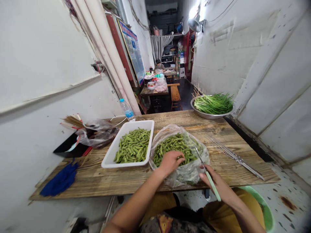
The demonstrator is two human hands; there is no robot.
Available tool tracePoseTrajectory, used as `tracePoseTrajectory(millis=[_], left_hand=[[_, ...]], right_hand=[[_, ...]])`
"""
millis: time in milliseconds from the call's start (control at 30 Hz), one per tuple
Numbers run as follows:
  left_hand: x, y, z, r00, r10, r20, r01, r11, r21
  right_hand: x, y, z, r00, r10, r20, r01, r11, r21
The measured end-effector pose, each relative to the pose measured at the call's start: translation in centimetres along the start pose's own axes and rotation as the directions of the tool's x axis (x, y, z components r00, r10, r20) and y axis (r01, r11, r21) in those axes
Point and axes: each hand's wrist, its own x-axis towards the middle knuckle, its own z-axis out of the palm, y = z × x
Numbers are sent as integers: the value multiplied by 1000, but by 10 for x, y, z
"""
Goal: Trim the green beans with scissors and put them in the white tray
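A patterned garment [150,225] is seen at six o'clock. Much of the white tray [126,164] at eight is filled with edamame pods [133,145], while plenty are left in the clear plastic bag [181,178] at five; perhaps half is done. The left hand [170,161] is lowered into the bag, fingers curled; whether a pod is pinched cannot be told. By the right hand [221,186], at four, scissors [211,184] are held, blades pointed toward eleven.

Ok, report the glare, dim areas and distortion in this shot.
Head view: the lamp beside the wall fan blows out white; head view: the far end behind the gray curtain is dim; head view: wide-angle distortion tilts the walls, while the edamame pods read fairly clearly.
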Motion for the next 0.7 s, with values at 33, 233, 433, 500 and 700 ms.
tracePoseTrajectory(millis=[33,233,433,500,700], left_hand=[[1,-2,4,999,38,31,-40,996,74],[8,-12,18,994,91,55,-100,978,183],[14,-4,2,967,-9,-255,-36,984,-173],[13,-3,-2,968,-150,-202,60,917,-393],[-2,0,-4,962,-244,120,259,683,-683]], right_hand=[[-2,-3,0,1000,4,1,-4,1000,-3],[-5,-8,0,998,57,25,-57,998,-8],[0,-5,3,999,3,36,-1,999,-50],[3,-7,7,999,-9,53,13,997,-73],[12,-22,15,992,-76,103,88,989,-115]])
